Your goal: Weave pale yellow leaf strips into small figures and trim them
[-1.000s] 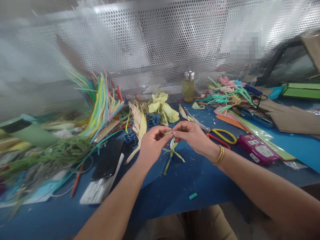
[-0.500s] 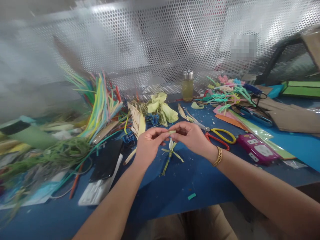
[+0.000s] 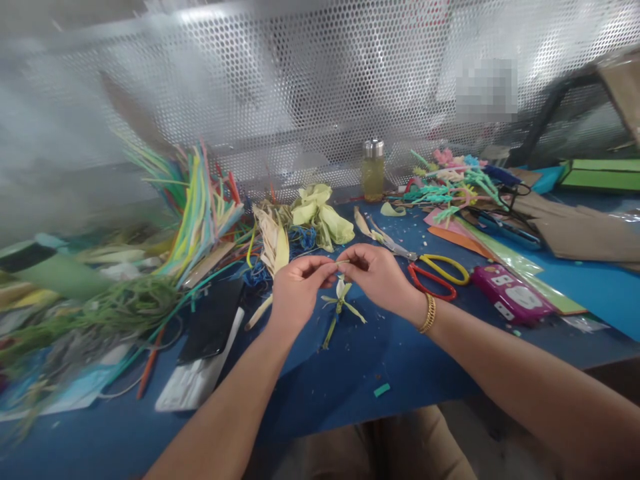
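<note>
Left hand (image 3: 295,293) and right hand (image 3: 383,277) meet in the middle.
Each hand has its thumb and first finger pinched tight, and the fingertips of the two hands almost touch. Both bare arms reach forward from below, with the elbows spread wide.

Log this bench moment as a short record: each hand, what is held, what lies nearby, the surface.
left hand: fingertips pinch a thin pale green strip
right hand: pinches the same strip's other end; gold bracelet on the wrist
below hands: small pale leaf-strip flower with green stem
right side: scissors with yellow and red handles; pink rectangular case
back: glass jar with metal lid
left side: fan of coloured plastic strips
surface: blue tabletop
</note>
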Motion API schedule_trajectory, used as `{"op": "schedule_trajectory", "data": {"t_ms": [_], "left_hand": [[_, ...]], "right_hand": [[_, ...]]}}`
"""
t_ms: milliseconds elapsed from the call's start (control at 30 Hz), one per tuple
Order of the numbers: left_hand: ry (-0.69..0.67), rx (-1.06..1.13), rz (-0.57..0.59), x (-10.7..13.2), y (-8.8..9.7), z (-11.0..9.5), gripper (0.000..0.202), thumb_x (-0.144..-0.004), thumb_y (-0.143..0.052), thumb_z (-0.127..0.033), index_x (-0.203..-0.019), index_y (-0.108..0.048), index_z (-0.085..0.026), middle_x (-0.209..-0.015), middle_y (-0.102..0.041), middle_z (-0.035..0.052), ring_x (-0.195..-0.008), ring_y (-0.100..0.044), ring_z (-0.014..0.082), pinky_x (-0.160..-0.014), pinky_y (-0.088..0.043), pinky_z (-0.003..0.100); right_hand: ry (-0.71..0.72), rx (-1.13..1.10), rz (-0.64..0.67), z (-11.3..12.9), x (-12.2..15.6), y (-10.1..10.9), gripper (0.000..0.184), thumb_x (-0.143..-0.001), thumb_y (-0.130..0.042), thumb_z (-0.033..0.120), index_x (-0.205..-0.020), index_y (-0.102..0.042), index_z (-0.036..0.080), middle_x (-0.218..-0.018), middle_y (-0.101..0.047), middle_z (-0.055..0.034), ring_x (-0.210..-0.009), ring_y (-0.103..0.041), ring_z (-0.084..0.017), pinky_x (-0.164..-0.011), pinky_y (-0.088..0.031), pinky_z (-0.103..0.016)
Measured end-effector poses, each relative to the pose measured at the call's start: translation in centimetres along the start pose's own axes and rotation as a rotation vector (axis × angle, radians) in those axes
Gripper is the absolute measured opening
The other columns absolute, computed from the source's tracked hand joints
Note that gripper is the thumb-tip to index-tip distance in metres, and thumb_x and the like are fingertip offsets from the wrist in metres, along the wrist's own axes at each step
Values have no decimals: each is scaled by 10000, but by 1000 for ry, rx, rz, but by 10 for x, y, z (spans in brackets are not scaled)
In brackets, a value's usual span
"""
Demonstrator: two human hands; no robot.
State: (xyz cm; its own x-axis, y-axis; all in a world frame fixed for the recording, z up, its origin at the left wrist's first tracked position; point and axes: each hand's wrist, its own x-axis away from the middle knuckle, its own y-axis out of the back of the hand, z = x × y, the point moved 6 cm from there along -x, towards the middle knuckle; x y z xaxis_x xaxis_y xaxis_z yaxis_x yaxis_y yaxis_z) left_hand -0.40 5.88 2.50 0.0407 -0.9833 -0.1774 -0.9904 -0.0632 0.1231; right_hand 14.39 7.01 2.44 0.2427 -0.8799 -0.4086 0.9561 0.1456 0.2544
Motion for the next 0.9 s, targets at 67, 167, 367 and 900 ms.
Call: {"op": "schedule_trajectory", "data": {"t_ms": [67, 167, 367, 900], "left_hand": [[42, 23, 40, 0, -1, 2, 253, -707, -761, -399, -812, -717, -172, -717, -693, 38, -677, -645, 158, -587, -517, 238], [131, 101, 109, 1, -4, 8, 376, -748, -694, -513, -923, -707, -180, -827, -712, 69, -767, -665, 199, -557, -509, 251], [220, 110, 143, 0, -4, 19, 393, -734, -692, -548, -799, -686, -160, -811, -699, 70, -703, -629, 162, -505, -412, 214], [234, 147, 20, -4, 1, 19, 273, -651, -784, -380, -673, -647, -145, -617, -616, 18, -559, -501, 93, -487, -316, 209]], "right_hand": [[-37, -18, 1, -2, 0, -1, 144, -829, -610, 304, -826, -646, 164, -700, -639, -13, -634, -582, -114, -612, -476, -253], [-149, -143, -10, -8, -2, 0, 156, -813, -627, 317, -804, -627, 161, -649, -614, 3, -576, -566, -104, -590, -480, -257], [-349, -381, 24, -18, 0, -6, 187, -760, -696, 318, -771, -617, 149, -617, -601, 15, -521, -539, -82, -564, -499, -253], [-526, -426, 33, -24, 2, 1, 204, -893, -576, 340, -824, -636, 158, -846, -689, -63, -615, -620, -103, -493, -484, -208]]}}
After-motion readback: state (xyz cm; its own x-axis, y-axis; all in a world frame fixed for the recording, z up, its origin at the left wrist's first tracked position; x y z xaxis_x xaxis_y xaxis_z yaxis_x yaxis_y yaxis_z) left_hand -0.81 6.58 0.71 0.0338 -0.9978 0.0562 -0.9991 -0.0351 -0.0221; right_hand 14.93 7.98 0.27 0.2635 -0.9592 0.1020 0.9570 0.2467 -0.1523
